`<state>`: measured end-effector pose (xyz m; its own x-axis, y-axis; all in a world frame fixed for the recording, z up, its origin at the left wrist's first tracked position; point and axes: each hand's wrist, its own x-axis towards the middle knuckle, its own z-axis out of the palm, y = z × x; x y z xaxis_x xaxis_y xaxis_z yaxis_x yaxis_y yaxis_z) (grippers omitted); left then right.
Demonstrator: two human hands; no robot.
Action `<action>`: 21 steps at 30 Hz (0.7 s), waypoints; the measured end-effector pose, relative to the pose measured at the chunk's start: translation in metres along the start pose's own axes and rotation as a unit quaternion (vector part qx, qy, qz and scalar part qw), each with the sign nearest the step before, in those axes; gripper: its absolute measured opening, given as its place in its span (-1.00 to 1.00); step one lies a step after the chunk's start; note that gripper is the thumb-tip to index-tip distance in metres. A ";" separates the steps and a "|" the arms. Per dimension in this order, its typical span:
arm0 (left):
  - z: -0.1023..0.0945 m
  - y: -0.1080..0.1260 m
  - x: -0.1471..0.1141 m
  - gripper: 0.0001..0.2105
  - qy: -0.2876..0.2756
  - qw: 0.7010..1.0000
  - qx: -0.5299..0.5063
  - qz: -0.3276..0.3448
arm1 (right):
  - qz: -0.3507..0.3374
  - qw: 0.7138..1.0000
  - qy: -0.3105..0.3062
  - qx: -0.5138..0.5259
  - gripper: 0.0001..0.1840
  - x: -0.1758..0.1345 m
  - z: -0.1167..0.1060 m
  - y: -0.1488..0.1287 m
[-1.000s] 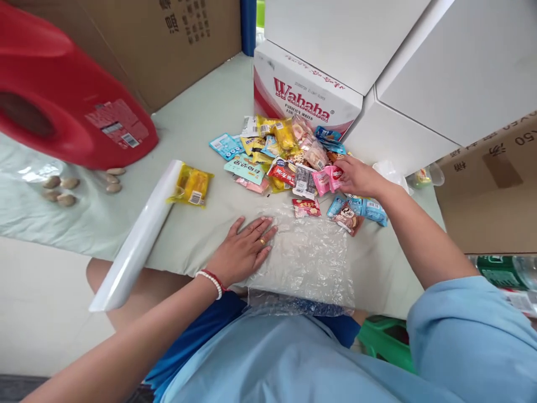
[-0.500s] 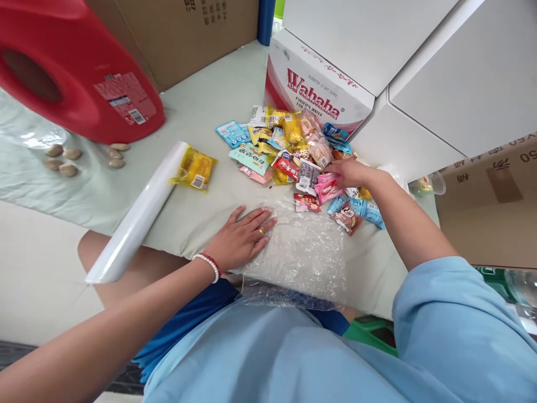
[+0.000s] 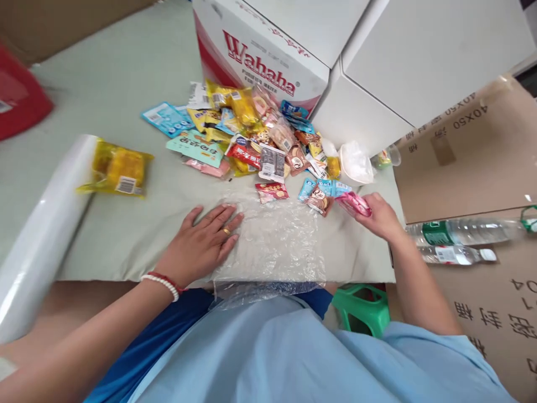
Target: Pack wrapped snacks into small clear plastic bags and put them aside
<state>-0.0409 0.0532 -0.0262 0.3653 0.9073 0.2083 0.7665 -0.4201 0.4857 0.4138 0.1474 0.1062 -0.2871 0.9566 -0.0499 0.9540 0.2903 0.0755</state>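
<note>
My left hand [image 3: 205, 240] lies flat with fingers spread, its fingertips at the left edge of a crinkled clear plastic sheet [image 3: 272, 243]. The sheet hangs over the table's front edge. Off to the right, my right hand [image 3: 380, 215] is closed on a pink snack packet [image 3: 354, 204], held by its end. Close to that packet lie a brown snack packet [image 3: 319, 200] and blue packets [image 3: 321, 187]. A red packet [image 3: 272, 192] rests at the sheet's far edge. Behind it is a mixed heap of wrapped snacks, with a grey-and-white packet [image 3: 272, 162] at its front.
A white Wahaha carton [image 3: 260, 56] stands behind the heap, with a white tub [image 3: 356, 162] to its right. At left are a yellow-wrapped snack [image 3: 119, 168], a white plastic roll [image 3: 46, 224] and a red container [image 3: 19, 95]. Bottles [image 3: 470, 230] and a green stool [image 3: 364, 305] are at right.
My right hand has drawn the pink packet out of the heap and carried it to the right, towards the table's edge. My left hand stays on the sheet. The view has turned right.
</note>
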 end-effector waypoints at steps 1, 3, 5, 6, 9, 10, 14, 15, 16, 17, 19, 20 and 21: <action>0.001 0.000 0.000 -0.52 0.003 1.000 -0.004 0.005 | 0.041 0.999 0.009 -0.022 -0.73 -0.020 0.014 0.001; 0.002 -0.001 0.000 -0.51 0.004 1.000 0.001 0.014 | 0.086 0.994 0.009 -0.064 -0.63 -0.053 0.041 -0.004; 0.002 0.000 0.000 -0.49 -0.004 0.999 0.029 0.018 | 0.094 0.994 -0.004 -0.061 -0.48 -0.076 0.059 -0.013; 0.002 0.000 0.000 -0.48 -0.009 0.999 0.048 0.020 | 0.092 0.995 -0.007 -0.039 -0.41 -0.084 0.065 -0.016; 0.000 0.002 0.001 -0.46 -0.022 0.994 0.099 0.029 | 0.080 0.996 0.001 0.048 -0.30 -0.092 0.070 -0.015; 0.000 0.002 0.001 -0.45 -0.025 0.993 0.110 0.032 | 0.076 0.995 0.002 0.067 -0.27 -0.091 0.070 -0.011; -0.002 0.003 0.002 -0.44 -0.028 0.990 0.134 0.030 | 0.070 0.992 -0.024 0.103 -0.19 -0.075 0.068 0.013; -0.002 0.003 0.002 -0.44 -0.028 0.990 0.138 0.030 | 0.073 0.990 -0.033 0.114 -0.21 -0.070 0.068 0.018; -0.002 0.003 0.002 -0.44 -0.028 0.989 0.141 0.031 | 0.080 0.988 -0.040 0.128 -0.21 -0.067 0.068 0.022; -0.002 0.003 0.001 -0.44 -0.028 0.989 0.145 0.033 | 0.091 0.984 -0.044 0.143 -0.19 -0.064 0.067 0.025; -0.002 0.003 0.001 -0.44 -0.029 0.987 0.150 0.038 | 0.125 0.977 -0.045 0.169 -0.08 -0.060 0.066 0.026; -0.002 0.003 0.001 -0.44 -0.029 0.987 0.152 0.041 | 0.143 0.973 -0.048 0.177 -0.04 -0.059 0.066 0.026; -0.002 0.003 0.001 -0.44 -0.028 0.987 0.153 0.042 | 0.158 0.969 -0.058 0.182 -0.02 -0.058 0.066 0.025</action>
<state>-0.0389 0.0529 -0.0228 0.4563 0.8704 0.1848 0.8529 -0.4871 0.1880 0.4597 0.0978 0.0457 0.0164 0.9805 -0.1956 0.9661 -0.0660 -0.2498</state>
